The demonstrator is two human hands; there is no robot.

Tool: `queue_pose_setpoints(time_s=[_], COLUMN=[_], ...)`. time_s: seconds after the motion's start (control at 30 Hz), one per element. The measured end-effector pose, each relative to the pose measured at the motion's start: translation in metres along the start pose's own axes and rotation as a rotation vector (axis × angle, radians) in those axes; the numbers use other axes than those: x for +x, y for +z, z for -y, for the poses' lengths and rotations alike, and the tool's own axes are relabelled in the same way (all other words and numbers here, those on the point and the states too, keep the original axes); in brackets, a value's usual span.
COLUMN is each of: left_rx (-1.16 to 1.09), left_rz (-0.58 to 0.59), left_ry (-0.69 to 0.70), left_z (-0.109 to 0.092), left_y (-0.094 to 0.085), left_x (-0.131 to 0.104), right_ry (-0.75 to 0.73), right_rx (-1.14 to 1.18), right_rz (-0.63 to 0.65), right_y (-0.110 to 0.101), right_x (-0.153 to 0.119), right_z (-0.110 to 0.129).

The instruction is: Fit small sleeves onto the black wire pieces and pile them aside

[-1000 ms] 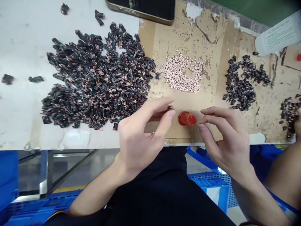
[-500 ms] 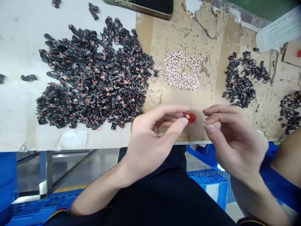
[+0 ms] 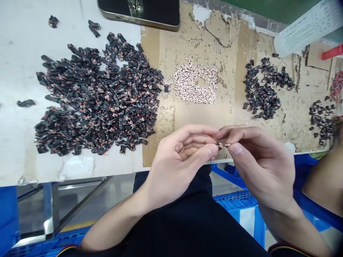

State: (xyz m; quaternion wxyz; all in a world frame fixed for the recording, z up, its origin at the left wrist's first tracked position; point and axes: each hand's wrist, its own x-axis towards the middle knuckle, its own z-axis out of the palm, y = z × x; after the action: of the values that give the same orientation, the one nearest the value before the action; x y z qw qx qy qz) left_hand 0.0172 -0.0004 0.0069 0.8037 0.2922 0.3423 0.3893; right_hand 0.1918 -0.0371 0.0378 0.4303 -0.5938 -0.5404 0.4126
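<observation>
Thumb and fingers of my left hand (image 3: 182, 164) are closed on a small black piece (image 3: 220, 146) with a pale metallic end facing right. A bit of a red object (image 3: 210, 135) peeks out behind those fingers, mostly hidden. My right hand (image 3: 264, 166) pinches a tiny light copper-coloured part (image 3: 227, 145) right at the end of the black piece; whether the two touch I cannot tell. Both hands meet just above the table's front edge. Beyond them lies a heap of similar tiny copper-coloured parts (image 3: 184, 80).
A large pile of black pieces with orange ends (image 3: 102, 103) covers the left side. Smaller dark piles (image 3: 264, 101) lie right. A phone (image 3: 142, 14) and a white container (image 3: 308, 30) are at the back. Another person's arm (image 3: 325, 178) shows at right, near blue crates (image 3: 235, 203).
My hands were apart and have come together, fingertips meeting. The red oval object, plainly visible before, is now mostly covered by fingers. The whole view has shifted slightly.
</observation>
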Motion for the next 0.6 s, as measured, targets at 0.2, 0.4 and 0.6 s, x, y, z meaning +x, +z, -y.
queue_pose_setpoints(time_s=[0.2, 0.4, 0.6], left_rx=[0.03, 0.131, 0.072], left_rz=[0.002, 0.014, 0.007], left_ry=[0.006, 0.032, 0.025], left_z=[-0.004, -0.012, -0.016], left_y=[0.0, -0.002, 0.0], left_x=[-0.001, -0.003, -0.004], right_ry=[-0.064, -0.118, -0.17], right_rx=[-0.091, -0.133, -0.002], right_rz=[0.039, 0.093, -0.032], right_y=[-0.002, -0.008, -0.001], right_x=[0.002, 0.007, 0.008], right_z=[-0.001, 0.002, -0.006])
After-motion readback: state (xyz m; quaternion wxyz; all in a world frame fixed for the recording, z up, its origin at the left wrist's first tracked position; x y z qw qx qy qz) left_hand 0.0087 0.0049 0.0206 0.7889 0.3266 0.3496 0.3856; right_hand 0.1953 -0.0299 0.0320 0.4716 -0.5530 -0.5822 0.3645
